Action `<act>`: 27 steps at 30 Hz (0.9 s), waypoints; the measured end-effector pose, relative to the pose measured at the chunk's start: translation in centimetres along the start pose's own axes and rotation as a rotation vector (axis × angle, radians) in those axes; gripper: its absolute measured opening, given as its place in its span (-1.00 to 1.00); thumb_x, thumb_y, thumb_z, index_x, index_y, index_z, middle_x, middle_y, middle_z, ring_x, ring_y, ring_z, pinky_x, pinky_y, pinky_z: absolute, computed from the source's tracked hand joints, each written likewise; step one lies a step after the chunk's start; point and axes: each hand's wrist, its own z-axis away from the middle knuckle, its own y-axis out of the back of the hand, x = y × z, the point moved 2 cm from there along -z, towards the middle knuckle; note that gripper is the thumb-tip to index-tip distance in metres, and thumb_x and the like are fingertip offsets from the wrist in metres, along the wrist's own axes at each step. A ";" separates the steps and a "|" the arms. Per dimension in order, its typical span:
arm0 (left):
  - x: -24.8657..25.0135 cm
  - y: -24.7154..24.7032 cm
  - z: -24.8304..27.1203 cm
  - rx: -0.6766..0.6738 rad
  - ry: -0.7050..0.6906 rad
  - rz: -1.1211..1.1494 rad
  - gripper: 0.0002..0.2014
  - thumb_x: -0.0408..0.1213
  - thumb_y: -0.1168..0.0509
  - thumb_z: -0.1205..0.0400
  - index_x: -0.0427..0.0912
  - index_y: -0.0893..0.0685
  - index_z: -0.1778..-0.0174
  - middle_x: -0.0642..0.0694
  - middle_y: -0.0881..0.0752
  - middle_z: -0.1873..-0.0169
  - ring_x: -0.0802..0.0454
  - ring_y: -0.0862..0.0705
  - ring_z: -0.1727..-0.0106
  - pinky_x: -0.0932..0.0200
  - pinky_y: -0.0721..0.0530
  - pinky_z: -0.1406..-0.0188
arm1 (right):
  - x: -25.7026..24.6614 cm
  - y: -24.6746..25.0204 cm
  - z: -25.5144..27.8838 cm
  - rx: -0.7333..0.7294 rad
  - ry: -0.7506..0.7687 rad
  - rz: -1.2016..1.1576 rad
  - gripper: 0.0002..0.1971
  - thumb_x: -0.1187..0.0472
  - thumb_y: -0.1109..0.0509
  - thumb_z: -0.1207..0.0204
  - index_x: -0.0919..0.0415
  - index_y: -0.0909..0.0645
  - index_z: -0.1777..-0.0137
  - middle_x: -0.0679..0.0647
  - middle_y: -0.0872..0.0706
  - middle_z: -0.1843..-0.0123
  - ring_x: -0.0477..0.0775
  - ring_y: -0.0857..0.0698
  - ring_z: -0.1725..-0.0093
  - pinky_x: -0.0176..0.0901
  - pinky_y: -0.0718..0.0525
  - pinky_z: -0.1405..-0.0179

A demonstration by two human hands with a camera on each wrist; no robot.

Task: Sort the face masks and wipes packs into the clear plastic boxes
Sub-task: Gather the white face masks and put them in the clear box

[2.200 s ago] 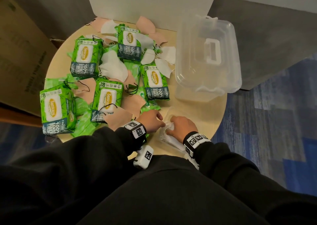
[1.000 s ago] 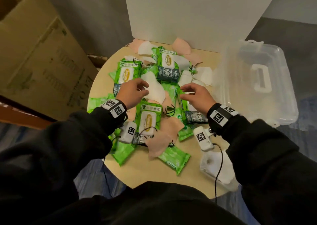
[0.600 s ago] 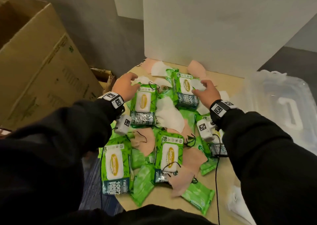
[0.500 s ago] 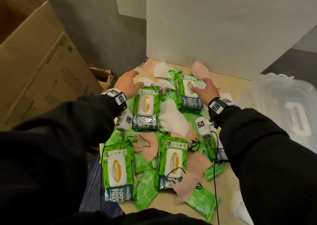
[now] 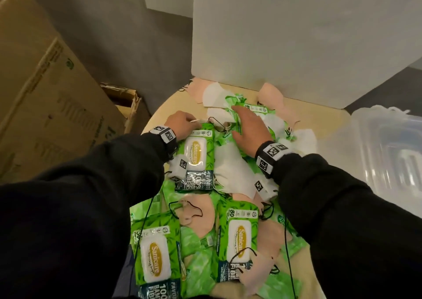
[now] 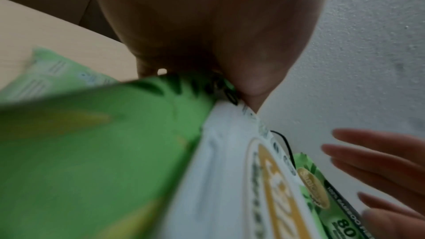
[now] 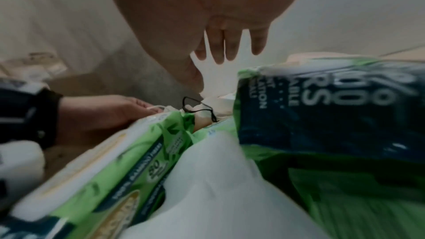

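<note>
Green wipes packs and white and pink face masks lie in a heap on a round table (image 5: 324, 120), with a clear box (image 5: 388, 159) at the table's right edge, lid on and handle up. The far-left pack (image 5: 196, 159) lies flat, label up, its long axis running away from the person and its dark printed end nearest them. The left hand (image 5: 180, 125) rests at that pack's far end, knuckles up, fingers bent down over the edge; the left wrist view shows the thumb pressed to the pack's top corner, but whether the fingers truly grip it I cannot tell. A second pack (image 5: 253, 111) lies further back and to the right, angled the same way, mostly hidden. The right hand (image 5: 249, 127) lies over it palm down, fingers straight and slightly spread, pointing away toward the white board (image 5: 296, 36), holding nothing. A white mask (image 5: 230, 168) sits between the two packs, under the right wrist. Two more packs (image 5: 239, 239) lie nearer the person, label up, long axes likewise running away from them, with pink masks (image 5: 194, 212) and black ear loops tangled among them. A cardboard box (image 5: 45, 93) stands to the left of the table.
</note>
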 end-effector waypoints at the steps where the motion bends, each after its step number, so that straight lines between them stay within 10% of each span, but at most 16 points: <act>1: -0.1 0.2 0.1 0.025 0.004 0.020 -0.81 0.03 -0.52 -0.61 0.00 -0.87 0.04 -0.06 -0.82 0.09 -0.11 -0.74 -0.05 0.15 -0.51 0.07 | -0.5 -0.4 -0.8 -0.042 0.020 0.030 -0.22 0.31 -0.44 -0.56 0.14 -0.22 -0.76 0.19 -0.34 -0.74 0.21 -0.29 -0.72 0.13 -0.26 -0.70; 7: 0.1 1.3 1.1 0.135 -0.027 0.276 -0.88 -0.10 -0.62 -0.54 0.01 -0.82 0.21 0.02 -0.83 0.21 0.05 -0.74 0.15 0.11 -0.66 0.08 | -1.1 -2.6 -4.0 -0.281 -0.057 0.357 -0.35 0.29 -0.31 -0.59 0.00 -0.29 -0.68 0.13 -0.68 -0.43 0.23 -0.48 -0.59 0.52 0.08 -0.70; 11: 0.6 2.1 2.5 0.210 -0.056 0.348 -0.88 -0.12 -0.60 -0.56 0.01 -0.80 0.18 0.01 -0.81 0.21 0.06 -0.73 0.16 0.08 -0.68 0.03 | -1.5 -2.3 -4.6 -0.170 -0.094 0.254 -0.80 0.11 -0.26 -0.69 -0.01 -0.72 -0.12 0.05 -0.80 -0.04 0.25 -0.70 -0.24 0.42 -0.02 -0.68; 14: 1.4 3.3 4.0 0.289 -0.079 0.476 -0.89 -0.16 -0.56 -0.60 -0.10 -0.80 0.14 0.01 -0.79 0.23 0.09 -0.71 0.17 0.00 -0.72 -0.05 | -1.5 -1.1 -3.9 0.037 -0.132 -0.040 -0.83 0.07 -0.40 -0.64 0.10 -0.79 -0.02 0.09 -0.83 -0.04 0.23 -0.72 -0.14 0.02 -0.50 -0.33; 19: 3.6 4.8 8.6 0.188 -0.122 0.805 -0.86 -0.19 -0.46 -0.58 0.01 -0.70 0.30 -0.01 -0.71 0.17 0.01 -0.67 0.06 -0.08 -0.69 -0.05 | -1.5 2.4 1.0 0.083 -0.257 -0.542 -0.81 0.10 -0.60 -0.51 0.10 -0.71 0.27 -0.10 -0.82 0.14 -0.11 -0.73 0.06 -0.32 -0.61 0.00; 24: 4.7 3.2 14.1 0.131 -0.004 1.190 -0.78 -0.38 -0.21 -0.74 -0.04 -0.56 0.20 0.12 -0.69 0.36 0.14 -0.69 0.28 0.19 -0.64 0.48 | -1.1 4.4 8.6 0.001 -0.532 -1.089 -0.90 0.38 -0.37 -0.63 0.30 -0.61 0.13 0.18 -0.64 0.26 0.16 -0.70 0.21 0.26 -0.82 0.02; 27: 4.0 0.4 16.8 0.034 0.148 1.410 -0.87 -0.30 -0.24 -0.74 -0.14 -0.71 -0.03 -0.05 -0.82 0.08 -0.03 -0.78 0.07 0.09 -0.73 0.33 | -0.8 4.1 13.0 -0.009 -0.768 -1.473 -0.84 0.39 -0.24 -0.61 0.30 -0.61 -0.10 0.23 -0.63 0.12 0.32 -0.74 0.04 0.32 -0.83 0.17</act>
